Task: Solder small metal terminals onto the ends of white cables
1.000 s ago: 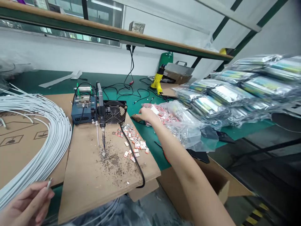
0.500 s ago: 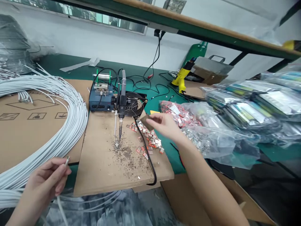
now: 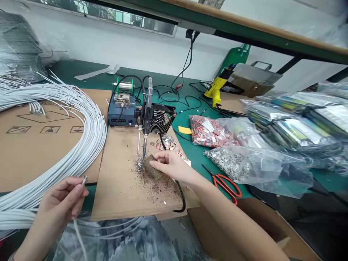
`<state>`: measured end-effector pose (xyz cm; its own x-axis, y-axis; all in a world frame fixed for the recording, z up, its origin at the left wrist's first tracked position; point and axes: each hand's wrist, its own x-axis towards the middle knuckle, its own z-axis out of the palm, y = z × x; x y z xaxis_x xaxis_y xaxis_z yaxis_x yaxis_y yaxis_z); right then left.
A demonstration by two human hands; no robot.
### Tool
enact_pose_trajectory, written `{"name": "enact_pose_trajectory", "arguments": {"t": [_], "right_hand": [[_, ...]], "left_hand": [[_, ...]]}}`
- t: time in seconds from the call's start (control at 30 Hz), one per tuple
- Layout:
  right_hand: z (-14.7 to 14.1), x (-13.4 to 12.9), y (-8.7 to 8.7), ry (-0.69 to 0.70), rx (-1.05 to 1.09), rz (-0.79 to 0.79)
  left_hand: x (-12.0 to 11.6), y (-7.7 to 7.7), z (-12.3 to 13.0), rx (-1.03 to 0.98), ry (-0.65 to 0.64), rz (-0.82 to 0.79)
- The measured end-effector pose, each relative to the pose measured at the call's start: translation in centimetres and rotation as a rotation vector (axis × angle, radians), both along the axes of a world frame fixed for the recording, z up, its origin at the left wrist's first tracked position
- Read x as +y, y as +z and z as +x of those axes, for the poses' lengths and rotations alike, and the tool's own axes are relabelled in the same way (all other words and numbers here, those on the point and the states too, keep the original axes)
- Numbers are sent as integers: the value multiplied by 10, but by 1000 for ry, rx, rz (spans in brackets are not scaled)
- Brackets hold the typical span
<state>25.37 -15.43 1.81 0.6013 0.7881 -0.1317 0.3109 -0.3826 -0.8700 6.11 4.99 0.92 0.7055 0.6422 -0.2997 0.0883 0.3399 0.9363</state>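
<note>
My left hand pinches a white cable near its stripped end, where short wire ends stick out above the fingertips. In my right hand is a flat brown pad, probably a sponge, gripped at its right edge. The pad is against or very close to the tip of a soldering iron, which is held tip-down in a stand. Solder bits and dark crumbs lie on the cardboard below. Small metal connectors with orange parts are scattered behind my right hand, partly hidden by it.
A blue soldering station and a fan stand behind the cardboard. Coiled white cables fill the left. To the right are bagged connectors, bagged metal parts, orange-handled scissors and a yellow heat gun.
My right hand has carried the brown pad left and down, from above the loose connectors to the iron's tip. The left hand still pinches the cable. The whole view has shifted slightly.
</note>
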Motion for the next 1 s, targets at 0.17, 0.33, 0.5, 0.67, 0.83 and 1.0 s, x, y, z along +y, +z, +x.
{"name": "enact_pose_trajectory", "arguments": {"t": [0.17,0.33,0.5,0.67,0.83,1.0], "right_hand": [[-24,0,19,-141,-520,-69],[-39,8,24,-65,-992,-294],[-42,11,27,-50,-1078,-345],[-44,13,32,-53,-1023,-395],[-31,7,32,-75,-650,-267],[-8,4,9,-120,-234,-42]], "left_hand": [[0,-4,0,-32,10,2],[0,-5,-1,-62,12,1],[3,-10,-3,-75,-10,-7],[3,-11,-4,-65,1,2],[0,-9,-4,-83,4,5],[0,-9,-4,-88,15,12]]}}
